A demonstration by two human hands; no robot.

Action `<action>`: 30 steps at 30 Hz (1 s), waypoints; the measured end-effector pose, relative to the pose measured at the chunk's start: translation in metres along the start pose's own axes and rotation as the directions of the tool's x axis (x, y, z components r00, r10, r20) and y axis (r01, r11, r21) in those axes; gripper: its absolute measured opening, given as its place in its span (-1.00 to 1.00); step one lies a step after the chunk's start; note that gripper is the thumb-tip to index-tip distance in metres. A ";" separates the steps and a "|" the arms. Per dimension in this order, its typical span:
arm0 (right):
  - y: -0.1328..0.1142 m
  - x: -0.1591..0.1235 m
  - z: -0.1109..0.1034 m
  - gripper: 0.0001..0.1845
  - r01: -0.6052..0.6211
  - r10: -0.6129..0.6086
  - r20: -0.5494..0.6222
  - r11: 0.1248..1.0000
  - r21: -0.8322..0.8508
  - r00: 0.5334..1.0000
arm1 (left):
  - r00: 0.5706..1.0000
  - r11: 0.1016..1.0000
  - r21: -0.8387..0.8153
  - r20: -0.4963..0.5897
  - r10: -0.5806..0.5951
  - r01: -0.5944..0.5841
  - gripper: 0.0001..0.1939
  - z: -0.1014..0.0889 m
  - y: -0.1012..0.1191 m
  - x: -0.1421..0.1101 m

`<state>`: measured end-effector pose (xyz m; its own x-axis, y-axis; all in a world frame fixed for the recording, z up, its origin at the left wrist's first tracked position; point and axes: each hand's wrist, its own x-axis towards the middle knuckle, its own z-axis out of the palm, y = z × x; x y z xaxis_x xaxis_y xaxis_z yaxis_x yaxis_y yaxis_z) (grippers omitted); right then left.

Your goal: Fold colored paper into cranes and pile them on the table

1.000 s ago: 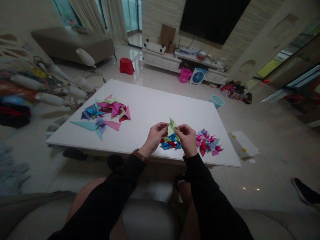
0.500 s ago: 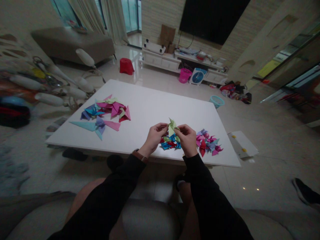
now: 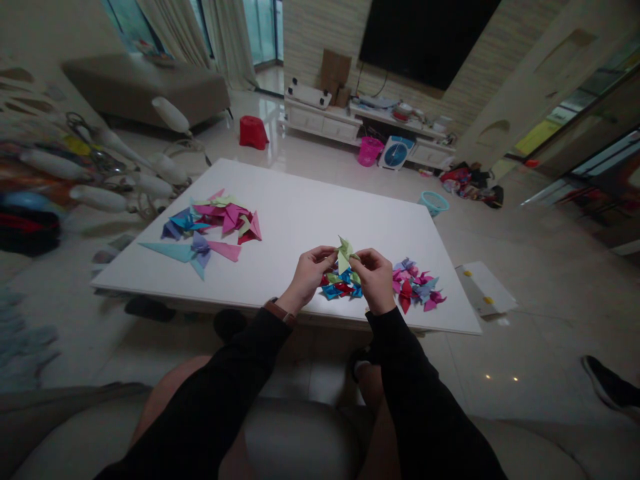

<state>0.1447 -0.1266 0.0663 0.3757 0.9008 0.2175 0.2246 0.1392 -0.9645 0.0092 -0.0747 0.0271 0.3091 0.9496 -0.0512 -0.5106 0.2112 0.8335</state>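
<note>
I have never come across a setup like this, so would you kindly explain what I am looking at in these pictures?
There is no machine here: a person is working with two bare hands. All the pictures come from one camera worn on the head, looking forward and down.

The left hand and right hand hold a light green folded paper between their fingers. On the white table lie three groups of colorful folded paper: a spread-out left group, a middle group partly hidden by the hands, and a right group beside the right hand.
</note>
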 end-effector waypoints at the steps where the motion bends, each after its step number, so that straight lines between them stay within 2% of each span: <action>1: 0.000 0.000 0.000 -0.82 0.000 0.000 0.000 1.000 -0.001 1.000 | 1.000 1.000 -0.002 -0.001 -0.001 0.001 -0.57 0.000 0.000 0.000; 10: -0.003 -0.001 0.000 -0.77 -0.007 0.007 0.010 1.000 -0.021 1.000 | 1.000 1.000 -0.002 -0.004 -0.008 0.008 -0.58 0.001 0.000 0.000; 18: -0.002 -0.001 0.001 -0.82 0.001 -0.002 0.009 1.000 0.019 1.000 | 1.000 1.000 0.012 -0.001 0.006 -0.006 -0.55 0.000 -0.002 0.002; 26: -0.005 -0.002 0.000 -0.85 -0.011 0.012 0.007 1.000 -0.026 1.000 | 0.999 0.996 0.085 -0.012 0.039 -0.038 -0.62 0.003 0.009 0.000; 30: -0.008 -0.002 -0.001 -0.82 0.020 -0.021 -0.025 1.000 -0.024 0.999 | 0.999 0.993 0.104 -0.005 0.054 -0.053 -0.65 0.003 0.012 0.000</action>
<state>0.1430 -0.1297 0.0741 0.3932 0.8872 0.2413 0.2536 0.1476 -0.9560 0.0054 -0.0732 0.0383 0.2773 0.9607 -0.0092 -0.4401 0.1355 0.8877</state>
